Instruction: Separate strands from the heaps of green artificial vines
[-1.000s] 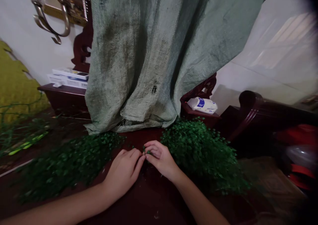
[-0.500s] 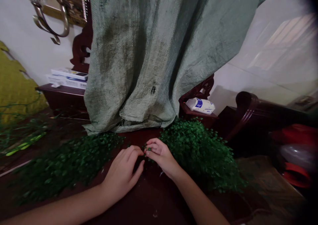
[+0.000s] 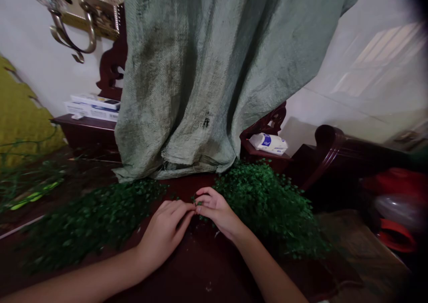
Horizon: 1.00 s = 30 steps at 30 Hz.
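My left hand and my right hand meet fingertip to fingertip over a dark red wooden table. Both pinch a small green leafy sprig between them, fingers curled in. A flat spread of green artificial foliage lies to the left of my hands. A taller heap of the same foliage rises just right of my right hand, touching its knuckles.
A large grey-green woven sack hangs behind the table. White boxes sit on a dark side table at left, a tissue pack on carved wooden furniture at right. Red objects lie at far right; yellow fabric at far left.
My left fingers have curled and shifted slightly against the right fingertips; both hands stay in the same spot. The view has drifted a little.
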Available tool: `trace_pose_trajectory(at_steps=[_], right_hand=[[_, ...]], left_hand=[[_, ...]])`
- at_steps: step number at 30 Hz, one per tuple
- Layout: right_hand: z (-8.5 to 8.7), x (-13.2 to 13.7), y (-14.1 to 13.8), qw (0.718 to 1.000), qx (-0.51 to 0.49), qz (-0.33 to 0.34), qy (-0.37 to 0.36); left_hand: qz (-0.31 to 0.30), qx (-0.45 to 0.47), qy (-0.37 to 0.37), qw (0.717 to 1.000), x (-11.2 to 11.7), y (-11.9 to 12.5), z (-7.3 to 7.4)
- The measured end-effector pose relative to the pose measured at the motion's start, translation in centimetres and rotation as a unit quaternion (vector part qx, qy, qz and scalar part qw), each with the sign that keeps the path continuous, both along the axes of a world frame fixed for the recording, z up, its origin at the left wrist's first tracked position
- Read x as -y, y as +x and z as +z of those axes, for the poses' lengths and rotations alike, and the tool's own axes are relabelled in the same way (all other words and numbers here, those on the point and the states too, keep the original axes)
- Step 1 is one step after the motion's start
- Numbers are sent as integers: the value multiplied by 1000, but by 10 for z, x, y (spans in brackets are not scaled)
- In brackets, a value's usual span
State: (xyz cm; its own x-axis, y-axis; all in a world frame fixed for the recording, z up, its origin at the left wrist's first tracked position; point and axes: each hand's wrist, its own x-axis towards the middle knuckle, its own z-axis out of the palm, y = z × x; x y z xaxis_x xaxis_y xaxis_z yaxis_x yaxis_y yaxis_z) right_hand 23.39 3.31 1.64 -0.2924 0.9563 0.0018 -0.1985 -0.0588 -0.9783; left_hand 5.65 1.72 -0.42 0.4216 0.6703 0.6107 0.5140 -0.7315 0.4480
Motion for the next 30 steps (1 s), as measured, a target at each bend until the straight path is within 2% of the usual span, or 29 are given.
trace_pose_trajectory(at_steps=[3,17,30], right_hand=[[-1,-1,0,1000,0,-1,4],[-9,-2,-2,999,18,-21,21],[-11,-2,-2,996,63,-18,58]], left_hand=[[9,17,-20,1000,-3,0,-4],[40,-16,-53,998,-6,0,-6],[46,-45,-70,995,-5,2,0]])
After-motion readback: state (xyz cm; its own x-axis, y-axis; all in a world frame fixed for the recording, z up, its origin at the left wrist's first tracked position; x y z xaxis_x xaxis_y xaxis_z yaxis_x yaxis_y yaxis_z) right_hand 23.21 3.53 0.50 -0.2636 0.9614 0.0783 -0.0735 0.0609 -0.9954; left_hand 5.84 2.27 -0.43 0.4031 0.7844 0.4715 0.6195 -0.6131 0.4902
